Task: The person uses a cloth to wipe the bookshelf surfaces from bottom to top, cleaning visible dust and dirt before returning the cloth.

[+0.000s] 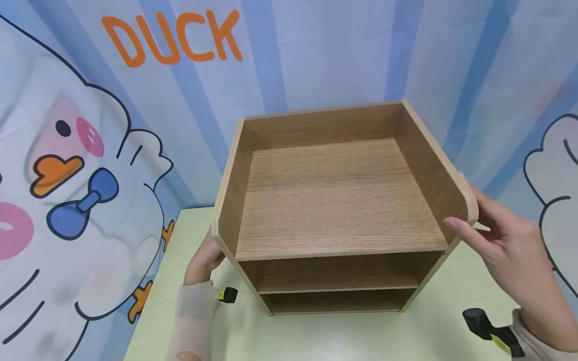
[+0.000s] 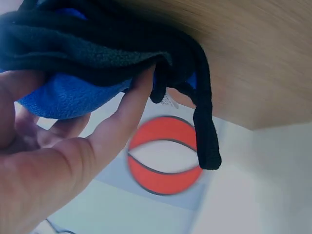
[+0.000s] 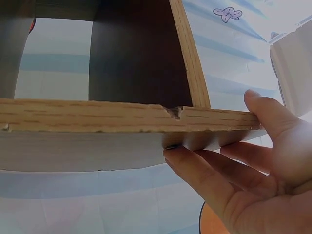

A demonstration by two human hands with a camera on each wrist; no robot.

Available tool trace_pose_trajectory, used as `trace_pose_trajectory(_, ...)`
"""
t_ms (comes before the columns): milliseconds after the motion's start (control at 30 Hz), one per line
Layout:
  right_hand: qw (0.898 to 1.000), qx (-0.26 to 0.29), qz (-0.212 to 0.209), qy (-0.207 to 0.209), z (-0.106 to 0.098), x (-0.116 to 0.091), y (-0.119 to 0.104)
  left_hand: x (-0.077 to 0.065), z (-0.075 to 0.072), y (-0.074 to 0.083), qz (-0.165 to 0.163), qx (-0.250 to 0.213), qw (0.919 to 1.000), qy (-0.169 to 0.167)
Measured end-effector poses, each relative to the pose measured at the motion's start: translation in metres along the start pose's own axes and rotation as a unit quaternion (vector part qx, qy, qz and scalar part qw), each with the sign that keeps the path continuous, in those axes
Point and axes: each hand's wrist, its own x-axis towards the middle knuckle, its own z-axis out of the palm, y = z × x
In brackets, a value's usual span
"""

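Observation:
A light wooden desktop shelf [image 1: 334,195], with a walled top and two lower compartments, is in the middle of the head view. My right hand [image 1: 510,240] grips the front of its right side panel, thumb at the edge and fingers along the outer face. In the right wrist view that panel's front edge [image 3: 87,114] shows a small chip. My left hand [image 1: 205,258] is at the left side panel, partly hidden behind it. In the left wrist view it holds a soft blue cloth item [image 2: 73,97] with black trim and a hanging black strap, close against the wood.
The shelf is over a pale green tabletop [image 1: 325,336]. Behind stands a blue striped backdrop [image 1: 334,55] with orange DUCK lettering and white cartoon ducks. A black wrist-worn device [image 1: 228,295] is at my left sleeve, another black device [image 1: 485,326] at my right wrist.

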Motion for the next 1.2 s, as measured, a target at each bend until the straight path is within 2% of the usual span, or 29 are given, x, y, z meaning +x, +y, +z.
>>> trace_pose_trajectory(100,1.0,0.0,-0.002,0.001,0.0,0.0,0.0,-0.002,-0.001,0.02,0.058,0.01,0.9981,-0.014)
trace_pose_trajectory(200,1.0,0.002,-0.002,-0.002,0.0,0.001,0.0,-0.004,-0.002,0.04,0.116,0.017,0.9929,-0.023)
trace_pose_trajectory(367,1.0,0.004,-0.009,-0.008,0.0,0.001,0.0,-0.014,0.0,0.078,0.19,0.013,0.9816,-0.013)
trace_pose_trajectory(533,1.0,0.001,-0.013,-0.007,0.0,0.0,0.001,-0.027,0.005,0.113,0.253,0.004,0.9675,0.0)
trace_pose_trajectory(633,1.0,-0.002,-0.01,-0.009,0.0,0.001,0.001,-0.034,0.008,0.128,0.296,0.002,0.955,0.009)
trace_pose_trajectory(833,1.0,-0.003,-0.008,-0.009,0.0,0.001,0.001,-0.047,0.013,0.143,0.356,0.003,0.9335,0.04)
trace_pose_trajectory(1000,1.0,0.005,-0.01,-0.001,-0.002,0.001,0.001,-0.052,0.012,0.148,0.389,0.04,0.9184,0.058)
trace_pose_trajectory(1100,1.0,0.012,-0.01,0.002,-0.004,0.001,0.0,-0.051,0.01,0.147,0.393,0.037,0.9172,0.056)
trace_pose_trajectory(1200,1.0,0.012,-0.007,0.001,-0.005,0.0,0.001,-0.047,0.007,0.141,0.373,0.023,0.9252,0.063)
